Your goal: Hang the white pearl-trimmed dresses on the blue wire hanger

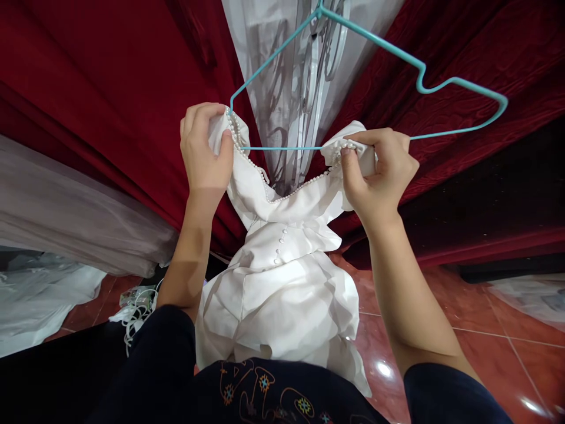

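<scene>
A white dress (282,282) with pearl beading along its neckline and small buttons down the front hangs before me. My left hand (205,144) grips its left shoulder, where one end of a light blue hanger (276,56) sits inside the neckline. My right hand (382,168) pinches the beaded edge of the other shoulder between thumb and fingers. On that side the notched end of the hanger sticks out past the dress, beyond my hand. The hanger's bottom bar runs across the neck opening. Its hook is cut off by the top of the view.
Dark red curtains (110,88) hang on both sides, with sheer white fabric (265,65) between them at the back. White cables (139,318) lie in a bundle at lower left, near white tulle (44,300). The floor has reddish tiles (494,353).
</scene>
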Demonstrator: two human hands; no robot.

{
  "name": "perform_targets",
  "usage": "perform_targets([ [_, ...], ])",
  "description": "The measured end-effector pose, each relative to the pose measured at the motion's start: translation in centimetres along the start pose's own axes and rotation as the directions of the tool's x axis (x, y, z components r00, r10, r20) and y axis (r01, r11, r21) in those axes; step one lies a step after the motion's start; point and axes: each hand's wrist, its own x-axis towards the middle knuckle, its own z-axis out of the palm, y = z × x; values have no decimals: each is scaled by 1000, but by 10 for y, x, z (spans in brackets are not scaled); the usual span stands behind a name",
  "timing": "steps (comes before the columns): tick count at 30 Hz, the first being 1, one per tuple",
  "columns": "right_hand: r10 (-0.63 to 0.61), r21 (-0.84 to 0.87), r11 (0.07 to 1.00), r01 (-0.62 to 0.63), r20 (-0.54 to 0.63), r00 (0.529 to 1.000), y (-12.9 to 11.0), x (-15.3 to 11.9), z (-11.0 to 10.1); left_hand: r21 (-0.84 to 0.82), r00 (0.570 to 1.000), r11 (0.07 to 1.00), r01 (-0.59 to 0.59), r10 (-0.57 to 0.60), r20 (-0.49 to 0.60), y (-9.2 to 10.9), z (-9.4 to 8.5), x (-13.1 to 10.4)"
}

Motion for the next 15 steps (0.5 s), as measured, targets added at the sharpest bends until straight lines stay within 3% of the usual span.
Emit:
perform_targets([
  [4,-42,-18,999,42,-17,999,-1,1,1,-120,991,985,-125,119,-53,44,6,-5],
  [8,-27,-4,1000,27,-14,1000,0,-1,1,-187,960,978,-87,132,247,79,29,-18],
  [10,-20,-8,1000,20,-8,1000,1,-2,1,-146,934,987,-62,109,340,82,42,-25],
  [15,-96,-36,994,99,83,992,-1,-2,-3,-146,949,987,-66,107,298,73,58,-33],
])
